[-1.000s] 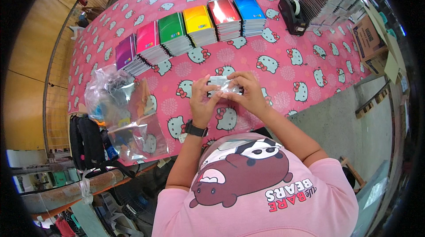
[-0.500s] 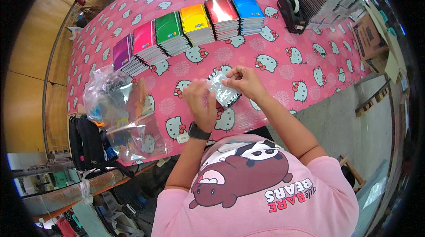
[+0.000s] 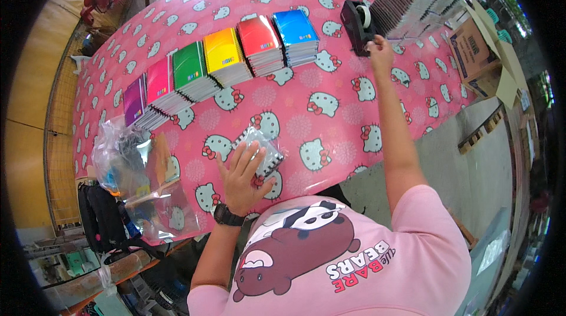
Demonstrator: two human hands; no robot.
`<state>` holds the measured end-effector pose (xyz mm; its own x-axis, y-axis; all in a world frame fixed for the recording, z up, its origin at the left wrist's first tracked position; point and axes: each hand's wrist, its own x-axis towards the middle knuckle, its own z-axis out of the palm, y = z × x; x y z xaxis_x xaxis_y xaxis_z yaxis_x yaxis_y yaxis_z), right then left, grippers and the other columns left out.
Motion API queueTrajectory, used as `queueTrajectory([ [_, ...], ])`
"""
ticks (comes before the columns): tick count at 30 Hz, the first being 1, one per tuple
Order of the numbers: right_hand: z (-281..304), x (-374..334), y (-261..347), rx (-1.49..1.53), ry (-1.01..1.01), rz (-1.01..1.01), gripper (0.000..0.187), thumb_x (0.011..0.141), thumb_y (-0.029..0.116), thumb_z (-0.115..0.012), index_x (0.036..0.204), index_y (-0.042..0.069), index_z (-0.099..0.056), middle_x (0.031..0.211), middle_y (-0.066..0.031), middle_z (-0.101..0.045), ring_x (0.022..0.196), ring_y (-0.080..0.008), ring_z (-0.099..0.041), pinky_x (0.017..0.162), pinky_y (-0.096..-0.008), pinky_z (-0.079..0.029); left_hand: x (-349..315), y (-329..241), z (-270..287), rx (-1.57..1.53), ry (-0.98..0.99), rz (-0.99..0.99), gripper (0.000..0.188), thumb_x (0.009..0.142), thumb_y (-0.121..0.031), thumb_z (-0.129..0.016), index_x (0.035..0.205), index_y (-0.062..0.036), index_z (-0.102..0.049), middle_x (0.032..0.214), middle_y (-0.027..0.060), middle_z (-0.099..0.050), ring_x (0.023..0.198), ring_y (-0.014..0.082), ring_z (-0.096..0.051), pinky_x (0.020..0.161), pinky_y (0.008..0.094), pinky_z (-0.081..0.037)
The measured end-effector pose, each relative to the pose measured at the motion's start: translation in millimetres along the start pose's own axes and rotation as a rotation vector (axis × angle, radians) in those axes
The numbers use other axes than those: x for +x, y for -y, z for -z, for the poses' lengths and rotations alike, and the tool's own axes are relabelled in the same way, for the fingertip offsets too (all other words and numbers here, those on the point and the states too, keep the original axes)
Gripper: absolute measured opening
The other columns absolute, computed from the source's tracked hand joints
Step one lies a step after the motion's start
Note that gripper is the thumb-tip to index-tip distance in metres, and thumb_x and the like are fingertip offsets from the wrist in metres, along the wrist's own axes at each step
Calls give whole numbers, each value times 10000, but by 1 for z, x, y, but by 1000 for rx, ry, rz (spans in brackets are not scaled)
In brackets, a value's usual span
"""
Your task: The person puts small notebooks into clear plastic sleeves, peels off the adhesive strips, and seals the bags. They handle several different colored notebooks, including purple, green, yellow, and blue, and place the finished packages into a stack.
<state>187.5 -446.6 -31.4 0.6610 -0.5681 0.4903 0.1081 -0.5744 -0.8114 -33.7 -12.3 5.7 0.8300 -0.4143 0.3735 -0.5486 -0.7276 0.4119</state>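
Note:
A small spiral notebook in clear plastic wrap (image 3: 262,145) lies at a slant on the table in front of me. My left hand (image 3: 240,177) rests on its left side, fingers stretched out and spread. My right arm reaches far forward to the black tape dispenser (image 3: 357,30), which carries a roll of tape (image 3: 365,16). At the dispenser's near end, the fingers of my right hand (image 3: 381,51) are pinched together on what looks like the end of the tape, a small pale bit at the fingertips.
A row of notebook stacks, among them a purple (image 3: 135,99), a green (image 3: 188,65) and a blue one (image 3: 296,28), stands across the table. Clear plastic bags (image 3: 132,156) lie at left. More notebook stacks (image 3: 401,3) and a cardboard box (image 3: 473,50) are at the right.
My right hand has left the wrapped notebook and gone up and right to the tape dispenser. My left hand has flattened onto the notebook. The whole view has shifted.

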Motion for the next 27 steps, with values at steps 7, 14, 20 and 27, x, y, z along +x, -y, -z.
queueTrajectory([
  [7,-18,100,-80,-458,339,-315,495,780,524,-545,888,64,-691,909,-151,-664,929,-308,-594,921,-441,-327,-1,-1,-1,-7,-9,24,664,664,-400,-715,1259,-193,-504,1324,2,-457,1265,215,-366,1055,593,-36],
  [14,8,48,-60,-30,95,-159,210,794,273,-670,785,64,-686,626,-33,-623,506,-118,-524,480,-273,-412,-1,0,-2,-1,-16,19,660,669,-381,-718,1264,-210,-489,1324,-5,-445,1264,219,-357,1052,598,-43],
  [20,11,25,-52,508,339,-1084,189,856,233,-612,703,132,-568,547,53,-496,426,-37,-381,341,-181,-292,-2,1,-2,6,-4,9,653,666,-359,-711,1265,-228,-484,1344,-11,-419,1275,204,-341,1042,617,-56],
  [27,-15,-101,165,345,1263,-353,208,812,253,-648,742,63,-605,550,61,-416,498,-36,-373,439,-213,-289,-1,-2,11,-13,115,48,727,618,-361,-728,1287,-259,-461,1393,-9,-354,1290,202,-319,1017,651,-86],
])
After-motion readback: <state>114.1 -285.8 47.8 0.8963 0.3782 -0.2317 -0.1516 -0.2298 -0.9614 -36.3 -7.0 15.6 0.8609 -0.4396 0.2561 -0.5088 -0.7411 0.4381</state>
